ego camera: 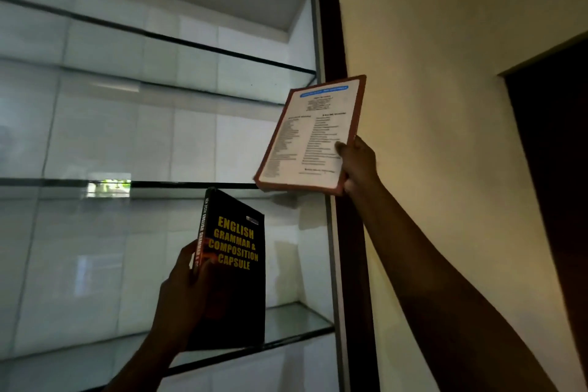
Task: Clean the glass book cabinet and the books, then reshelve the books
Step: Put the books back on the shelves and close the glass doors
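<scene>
Black cover, yellow title: the grammar book point(237, 267) stands upright at the front edge of a glass shelf point(299, 318) in the cabinet point(342, 73), my left hand point(181, 289) curled round its spine. My right hand point(358, 165) pinches the thin orange-bordered book point(310, 137) by its lower corner, thumb on the printed face, tilted before the cabinet's right side. Held by one corner, it could swing or slip and strike the glass. The grammar book, so near the edge, could tip out if released early. Dim light hides whether its foot truly rests on the shelf, the small print is unreadable, and my right fingers behind the cover are out of sight.
</scene>
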